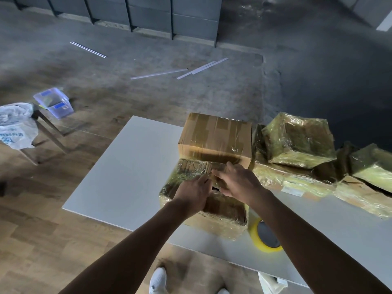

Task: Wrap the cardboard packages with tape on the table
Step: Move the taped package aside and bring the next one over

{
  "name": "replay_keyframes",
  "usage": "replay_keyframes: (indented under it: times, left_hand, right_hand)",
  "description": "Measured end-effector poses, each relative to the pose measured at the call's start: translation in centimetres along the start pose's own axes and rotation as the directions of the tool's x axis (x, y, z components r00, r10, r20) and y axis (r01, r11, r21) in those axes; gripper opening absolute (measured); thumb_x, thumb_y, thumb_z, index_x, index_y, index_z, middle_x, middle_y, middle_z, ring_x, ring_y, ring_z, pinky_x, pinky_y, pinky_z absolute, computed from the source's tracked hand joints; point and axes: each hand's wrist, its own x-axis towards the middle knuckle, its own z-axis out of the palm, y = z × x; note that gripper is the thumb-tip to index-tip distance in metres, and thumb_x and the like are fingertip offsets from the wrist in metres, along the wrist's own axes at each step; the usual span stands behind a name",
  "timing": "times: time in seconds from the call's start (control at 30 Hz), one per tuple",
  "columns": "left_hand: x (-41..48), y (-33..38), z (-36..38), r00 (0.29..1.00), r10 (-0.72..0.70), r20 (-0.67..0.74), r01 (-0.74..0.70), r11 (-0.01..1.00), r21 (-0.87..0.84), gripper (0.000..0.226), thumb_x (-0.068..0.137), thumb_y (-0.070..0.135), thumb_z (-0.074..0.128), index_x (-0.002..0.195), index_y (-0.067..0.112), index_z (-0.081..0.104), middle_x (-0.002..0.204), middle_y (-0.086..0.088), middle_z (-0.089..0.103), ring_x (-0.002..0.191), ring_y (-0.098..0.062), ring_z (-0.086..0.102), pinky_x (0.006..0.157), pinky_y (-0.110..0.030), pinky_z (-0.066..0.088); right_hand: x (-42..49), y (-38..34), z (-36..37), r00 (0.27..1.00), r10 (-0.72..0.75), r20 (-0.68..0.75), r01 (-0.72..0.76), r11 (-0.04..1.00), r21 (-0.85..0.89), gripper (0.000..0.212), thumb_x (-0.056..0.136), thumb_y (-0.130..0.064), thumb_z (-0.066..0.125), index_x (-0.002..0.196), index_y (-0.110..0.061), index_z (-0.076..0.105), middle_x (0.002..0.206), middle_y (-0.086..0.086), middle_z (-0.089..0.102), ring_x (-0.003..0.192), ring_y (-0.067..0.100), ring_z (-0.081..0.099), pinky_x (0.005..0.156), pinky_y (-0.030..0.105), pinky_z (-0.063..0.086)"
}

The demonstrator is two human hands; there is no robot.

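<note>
Left of table [127,166]: bare top is left open from the left edge to the near package [222,217].
Behind near package: passage is blocked by the brown box [214,134], set against it.
Right: surface is crowded by wrapped packages [297,141], some tilted.
Near right: tape roll [266,236] is set just beside the near package; bare top is left beyond it.

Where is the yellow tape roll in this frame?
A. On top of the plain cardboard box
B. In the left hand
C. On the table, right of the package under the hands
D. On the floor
C: the yellow tape roll lies on the white table, just right of the tape-wrapped package that the left hand and right hand rest on.
</note>
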Motion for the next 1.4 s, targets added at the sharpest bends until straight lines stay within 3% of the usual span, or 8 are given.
replay_keyframes:
  times: [0.07,0.23,0.37,0.53,0.87,0.97,1.13,1.4]
  left_hand:
    - [-0.1,-0.1,0.0,0.999,0.008,-0.032,-0.009,1.000,-0.006,0.017,0.073,-0.001,0.062,0.088,0.006,0.059,0.082,-0.007,0.058,0.065,-0.022,0.057,0.047,-0.025,0.024]
    - [0.2,0.4,0.2,0.997,-0.066,-0.044,0.069,0.996,0.065,0.029,0.098,0.012,0.036,0.126,0.011,0.045,0.123,-0.004,0.048,0.104,-0.019,0.050,0.066,-0.024,0.028]
    - [0.5,0.5,0.6,0.997,-0.074,-0.024,0.076,0.993,0.093,0.034,0.099,0.013,0.034,0.132,0.009,0.042,0.128,-0.008,0.047,0.111,-0.022,0.047,0.075,-0.029,0.039]
    - [-0.8,0.6,1.2,0.989,-0.085,-0.123,0.085,0.996,-0.008,0.035,0.098,0.026,0.030,0.115,0.012,0.058,0.108,-0.007,0.059,0.097,-0.025,0.052,0.077,-0.037,0.046]
    - [-1.8,0.5,2.8,1.000,0.013,-0.024,-0.011,0.997,0.072,0.042,0.094,0.046,0.033,0.105,0.019,0.064,0.106,-0.005,0.062,0.101,-0.028,0.059,0.088,-0.041,0.051]
    - [-1.9,1.0,2.7,0.994,-0.017,-0.112,0.015,1.000,-0.020,0.034,0.094,0.040,0.039,0.099,0.017,0.063,0.101,-0.005,0.060,0.097,-0.028,0.058,0.083,-0.042,0.052]
    - [0.3,6.3,1.6,0.962,0.032,-0.270,-0.084,0.980,-0.182,0.026,0.083,0.023,0.045,0.104,0.014,0.057,0.100,-0.008,0.060,0.093,-0.026,0.055,0.076,-0.036,0.050]
    - [3.0,17.2,3.5,0.999,-0.043,0.015,0.045,0.856,-0.516,0.028,0.095,0.016,0.045,0.117,0.003,0.055,0.101,-0.016,0.059,0.083,-0.034,0.061,0.061,-0.030,0.035]
  right_hand:
    - [0.1,0.0,0.2,1.000,0.001,0.031,-0.001,1.000,0.014,0.060,0.094,-0.042,0.054,0.148,-0.036,0.028,0.122,0.010,0.044,0.111,0.029,0.049,0.086,0.042,0.050]
    - [0.0,1.3,-0.7,0.979,-0.041,0.199,0.030,0.998,0.059,0.051,0.100,-0.041,0.042,0.147,-0.047,0.024,0.149,0.010,0.025,0.136,0.032,0.027,0.104,0.051,0.036]
    - [-0.1,1.6,-0.8,0.994,-0.006,0.105,-0.008,0.992,0.125,0.044,0.100,-0.036,0.044,0.140,-0.051,0.036,0.144,0.001,0.033,0.132,0.023,0.034,0.100,0.046,0.038]
    - [0.2,0.8,0.6,0.993,0.115,0.010,-0.114,0.960,0.257,0.072,0.095,-0.042,0.051,0.153,-0.032,0.009,0.133,0.007,0.042,0.120,0.026,0.046,0.093,0.048,0.045]
    - [-0.5,0.4,3.3,0.985,0.136,-0.105,-0.109,0.969,0.223,0.066,0.097,-0.031,0.047,0.153,-0.012,0.017,0.152,0.009,0.032,0.142,0.024,0.027,0.114,0.053,0.022]
    - [-1.4,0.6,3.5,0.967,0.118,-0.225,-0.059,0.965,0.254,0.063,0.092,-0.022,0.059,0.147,-0.004,0.033,0.148,0.017,0.039,0.138,0.032,0.035,0.107,0.059,0.032]
    - [-5.4,1.6,4.1,0.815,0.342,-0.468,0.011,0.798,0.603,0.039,0.092,-0.009,0.056,0.129,0.002,0.052,0.127,0.018,0.056,0.116,0.026,0.053,0.098,0.022,0.039]
    - [-11.7,6.3,8.5,0.795,0.588,-0.147,-0.370,0.663,0.651,0.040,0.098,-0.014,0.047,0.137,-0.007,0.048,0.134,0.011,0.053,0.125,0.025,0.045,0.098,0.033,0.038]
